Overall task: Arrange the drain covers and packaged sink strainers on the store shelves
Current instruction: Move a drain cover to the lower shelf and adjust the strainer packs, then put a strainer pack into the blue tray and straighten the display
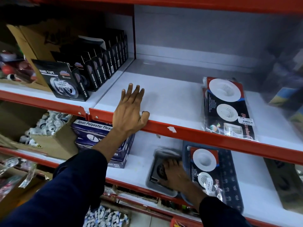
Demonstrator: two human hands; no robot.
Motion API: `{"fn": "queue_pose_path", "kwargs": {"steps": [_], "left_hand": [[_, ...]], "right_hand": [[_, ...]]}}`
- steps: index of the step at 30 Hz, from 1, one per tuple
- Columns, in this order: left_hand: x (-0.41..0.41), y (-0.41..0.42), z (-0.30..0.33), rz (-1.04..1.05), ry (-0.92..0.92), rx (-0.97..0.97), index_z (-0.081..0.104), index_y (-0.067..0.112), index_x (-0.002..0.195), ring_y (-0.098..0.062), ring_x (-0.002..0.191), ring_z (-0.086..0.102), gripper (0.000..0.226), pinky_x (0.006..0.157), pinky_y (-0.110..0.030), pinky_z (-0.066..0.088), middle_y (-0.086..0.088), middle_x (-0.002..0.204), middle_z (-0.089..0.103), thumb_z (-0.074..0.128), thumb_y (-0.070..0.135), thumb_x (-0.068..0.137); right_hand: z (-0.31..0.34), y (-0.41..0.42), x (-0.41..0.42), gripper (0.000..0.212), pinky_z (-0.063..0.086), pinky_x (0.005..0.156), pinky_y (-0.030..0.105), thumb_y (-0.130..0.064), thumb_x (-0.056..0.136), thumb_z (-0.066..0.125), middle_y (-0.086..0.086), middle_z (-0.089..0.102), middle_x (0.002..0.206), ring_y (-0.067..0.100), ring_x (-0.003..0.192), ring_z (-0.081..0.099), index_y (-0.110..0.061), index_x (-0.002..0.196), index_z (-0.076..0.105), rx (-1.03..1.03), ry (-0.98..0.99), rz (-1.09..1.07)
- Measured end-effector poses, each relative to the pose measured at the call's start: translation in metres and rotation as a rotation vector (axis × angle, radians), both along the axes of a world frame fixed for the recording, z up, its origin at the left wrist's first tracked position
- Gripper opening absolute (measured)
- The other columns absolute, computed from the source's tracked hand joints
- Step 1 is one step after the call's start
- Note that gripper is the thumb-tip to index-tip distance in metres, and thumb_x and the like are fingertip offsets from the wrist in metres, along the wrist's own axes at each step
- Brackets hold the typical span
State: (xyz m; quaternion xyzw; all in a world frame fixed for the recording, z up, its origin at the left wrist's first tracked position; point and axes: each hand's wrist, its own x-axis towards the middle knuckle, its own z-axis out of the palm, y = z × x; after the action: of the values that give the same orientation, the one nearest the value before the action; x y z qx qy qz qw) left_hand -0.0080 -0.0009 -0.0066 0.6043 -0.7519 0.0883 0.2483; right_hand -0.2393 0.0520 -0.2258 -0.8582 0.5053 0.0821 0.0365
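My left hand [131,110] lies flat on the upper white shelf [172,99], fingers spread, thumb hooked over its red front edge; it holds nothing. On the lower shelf [141,163] my right hand [173,174] grips a square metal drain cover [158,171] that lies on a grey pack. Right beside it lies a packaged sink strainer set [208,167] on a dark blue mat [229,182]. A small stack of packaged sink strainers [227,105] lies at the right of the upper shelf. The drain cover is blurred.
Black nano tape boxes [85,74] stand in a row left of my left hand, behind a red divider post [134,33]. Blue thread boxes [98,136] and a carton of white fittings [49,125] sit on the lower shelf at the left. Blurred goods crowd the far right.
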Motion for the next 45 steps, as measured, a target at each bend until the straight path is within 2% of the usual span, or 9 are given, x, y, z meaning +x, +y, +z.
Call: {"fn": "queue_pose_path", "kwargs": {"steps": [7, 11, 16, 25, 30, 34, 39, 43, 45], "left_hand": [[-0.001, 0.002, 0.002, 0.008, -0.005, 0.017, 0.031, 0.005, 0.151, -0.029, 0.154, 0.011, 0.082, 0.126, -0.048, 0.013, -0.016, 0.16, 0.032, 0.028, 0.044, 0.078], [0.0, 0.002, 0.003, 0.022, -0.03, 0.036, 0.03, 0.007, 0.151, -0.028, 0.154, 0.011, 0.082, 0.126, -0.048, 0.011, -0.016, 0.16, 0.031, 0.028, 0.045, 0.08], [0.001, 0.005, 0.002, 0.035, -0.099, 0.038, 0.028, 0.008, 0.153, -0.029, 0.154, 0.004, 0.08, 0.125, -0.055, 0.007, -0.015, 0.162, 0.026, 0.024, 0.05, 0.084], [-0.073, 0.023, 0.023, -0.13, 0.065, 0.057, 0.036, 0.012, 0.15, -0.034, 0.151, 0.021, 0.076, 0.123, -0.058, 0.011, -0.012, 0.159, 0.034, 0.028, 0.05, 0.084], [-0.15, 0.021, 0.042, -0.192, 0.241, 0.184, 0.059, 0.013, 0.133, -0.032, 0.122, 0.057, 0.058, 0.106, -0.046, 0.046, -0.012, 0.13, 0.067, 0.042, 0.044, 0.087], [-0.182, 0.019, 0.048, -0.181, 0.469, 0.289, 0.069, 0.011, 0.112, -0.028, 0.098, 0.071, 0.036, 0.09, -0.042, 0.058, -0.011, 0.108, 0.077, 0.058, 0.036, 0.088], [-0.195, 0.012, 0.05, -0.137, 0.71, 0.331, 0.071, 0.003, 0.109, -0.024, 0.089, 0.073, 0.03, 0.079, -0.023, 0.054, -0.015, 0.106, 0.077, 0.076, 0.016, 0.083], [-0.193, 0.005, 0.051, -0.107, 0.958, 0.39, 0.07, 0.004, 0.107, -0.024, 0.091, 0.073, 0.033, 0.09, -0.037, 0.059, -0.014, 0.097, 0.078, 0.081, 0.009, 0.076], [-0.193, 0.007, 0.055, -0.131, 1.068, 0.416, 0.068, 0.002, 0.111, -0.027, 0.092, 0.073, 0.038, 0.087, -0.04, 0.06, -0.014, 0.096, 0.077, 0.081, 0.006, 0.076]], "right_hand": [[0.005, 0.006, 0.002, 0.097, 0.021, 0.114, 0.061, -0.071, 0.072, 0.052, 0.021, 0.045, 0.143, 0.041, 0.131, 0.04, -0.004, 0.141, 0.041, 0.009, 0.068, 0.023], [0.061, 0.017, 0.001, 0.079, 0.03, 0.115, 0.047, -0.058, 0.084, 0.048, 0.008, 0.042, 0.15, 0.031, 0.136, 0.039, -0.015, 0.149, 0.033, -0.017, -0.125, 0.024], [0.143, 0.04, -0.014, 0.042, 0.053, 0.08, 0.033, -0.038, 0.087, 0.06, -0.005, 0.067, 0.117, 0.018, 0.103, 0.062, -0.023, 0.126, 0.057, -0.408, -0.341, 0.162], [0.26, 0.024, -0.071, 0.042, 0.047, 0.091, 0.041, -0.034, 0.088, 0.059, 0.005, 0.062, 0.125, 0.024, 0.112, 0.054, -0.016, 0.126, 0.059, -0.839, -0.427, -0.001], [0.275, -0.003, -0.114, 0.052, 0.044, 0.098, 0.047, -0.039, 0.087, 0.054, 0.013, 0.054, 0.139, 0.035, 0.121, 0.048, -0.014, 0.132, 0.053, -0.698, -0.433, -0.461], [0.277, -0.017, -0.146, 0.045, 0.05, 0.092, 0.048, -0.039, 0.09, 0.052, 0.02, 0.062, 0.122, 0.041, 0.111, 0.055, -0.008, 0.122, 0.051, -0.347, -0.566, -0.764], [0.28, -0.021, -0.166, 0.044, 0.05, 0.088, 0.038, -0.032, 0.092, 0.062, 0.019, 0.067, 0.121, 0.036, 0.111, 0.062, -0.003, 0.124, 0.056, -0.233, -0.755, -0.819], [0.284, -0.031, -0.179, 0.05, 0.052, 0.096, 0.037, -0.02, 0.086, 0.072, 0.015, 0.066, 0.128, 0.029, 0.115, 0.064, -0.001, 0.13, 0.057, -0.186, -1.055, -0.866], [0.287, -0.033, -0.185, 0.05, 0.058, 0.083, 0.033, -0.013, 0.084, 0.075, 0.013, 0.067, 0.127, 0.024, 0.102, 0.068, -0.001, 0.13, 0.058, -0.12, -1.27, -0.868]]}}
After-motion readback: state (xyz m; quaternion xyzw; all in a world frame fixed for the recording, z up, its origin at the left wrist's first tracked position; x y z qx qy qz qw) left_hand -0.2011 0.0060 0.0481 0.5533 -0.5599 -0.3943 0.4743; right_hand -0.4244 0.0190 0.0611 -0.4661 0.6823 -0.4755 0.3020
